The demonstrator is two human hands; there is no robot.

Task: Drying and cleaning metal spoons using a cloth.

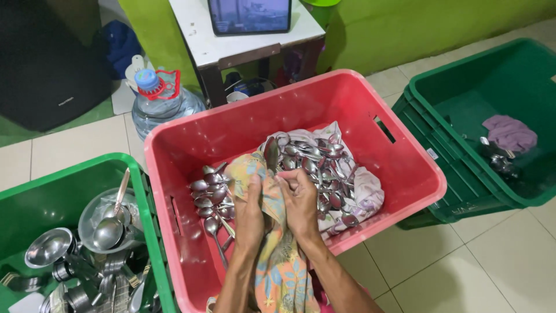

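A: Hands?
B: Left hand (250,210) and right hand (299,200) side by side, both clamped on the patterned cloth (277,255) wrapped round a spoon (271,152), over the red crate (399,168) near its front rim.
A: Room?
B: Tight. Loose spoons (209,194) by the crate's left wall, spoon pile (315,162) on a pale cloth (366,188) toward the right wall. Green crate (147,232) of steelware touches the left edge; stacked green crates (463,174) just beside the right.
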